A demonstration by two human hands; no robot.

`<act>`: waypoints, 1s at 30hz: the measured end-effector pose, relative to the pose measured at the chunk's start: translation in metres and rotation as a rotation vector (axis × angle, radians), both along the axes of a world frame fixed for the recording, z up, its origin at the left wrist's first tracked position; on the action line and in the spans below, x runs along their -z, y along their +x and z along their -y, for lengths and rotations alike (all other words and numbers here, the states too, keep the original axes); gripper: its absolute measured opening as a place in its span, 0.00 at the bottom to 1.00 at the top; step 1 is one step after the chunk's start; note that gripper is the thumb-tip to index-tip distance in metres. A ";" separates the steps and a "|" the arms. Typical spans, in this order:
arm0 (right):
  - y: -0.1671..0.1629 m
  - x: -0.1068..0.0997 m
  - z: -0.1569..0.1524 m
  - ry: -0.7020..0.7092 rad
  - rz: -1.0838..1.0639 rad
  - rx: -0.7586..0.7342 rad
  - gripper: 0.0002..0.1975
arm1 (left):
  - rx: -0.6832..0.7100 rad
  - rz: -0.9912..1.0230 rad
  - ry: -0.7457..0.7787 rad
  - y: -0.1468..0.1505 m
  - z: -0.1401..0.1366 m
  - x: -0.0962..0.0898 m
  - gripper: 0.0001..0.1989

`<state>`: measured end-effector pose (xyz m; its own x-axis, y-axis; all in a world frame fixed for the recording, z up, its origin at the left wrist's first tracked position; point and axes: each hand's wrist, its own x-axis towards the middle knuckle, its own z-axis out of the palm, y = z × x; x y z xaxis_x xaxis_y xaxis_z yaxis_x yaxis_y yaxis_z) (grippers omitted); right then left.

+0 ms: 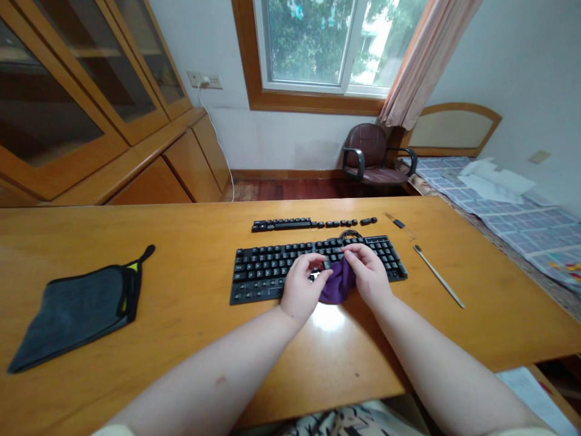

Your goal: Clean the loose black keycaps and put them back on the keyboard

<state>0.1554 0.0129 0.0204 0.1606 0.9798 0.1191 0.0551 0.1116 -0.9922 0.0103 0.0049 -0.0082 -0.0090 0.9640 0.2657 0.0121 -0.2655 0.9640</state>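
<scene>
A black keyboard point(258, 266) lies on the wooden desk, with keycaps off along its near rows at the left. Over its middle, my left hand point(304, 284) pinches a small black keycap point(326, 264) between thumb and fingers. Just to the right, my right hand point(368, 274) is closed on a purple cloth point(338, 284) that hangs down over the keyboard's front edge. Behind the keyboard, loose black keycaps point(288, 224) are lined up in a row. Part of the keyboard is hidden by my hands and the cloth.
A folded grey cloth point(82, 303) with black trim lies at the left. A thin brush point(439, 277) rests right of the keyboard, and a small keycap puller point(399, 223) lies behind it. Beyond the desk point(190, 375) stand a brown chair point(370, 151) and a bed point(490, 200).
</scene>
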 end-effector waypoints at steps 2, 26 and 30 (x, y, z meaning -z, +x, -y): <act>0.002 -0.001 0.000 0.009 0.023 0.023 0.12 | -0.006 0.002 0.007 -0.001 0.000 0.000 0.11; -0.001 0.005 0.002 -0.018 0.244 -0.207 0.10 | 0.011 -0.107 0.067 -0.003 0.000 -0.004 0.12; 0.002 0.005 0.000 -0.005 0.226 -0.162 0.10 | 0.035 -0.075 0.065 -0.003 0.000 -0.004 0.12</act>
<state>0.1571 0.0131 0.0154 -0.0282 0.9912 0.1297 0.2572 0.1325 -0.9572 0.0076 0.0044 -0.0043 0.0471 0.9440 0.3267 0.0733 -0.3294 0.9413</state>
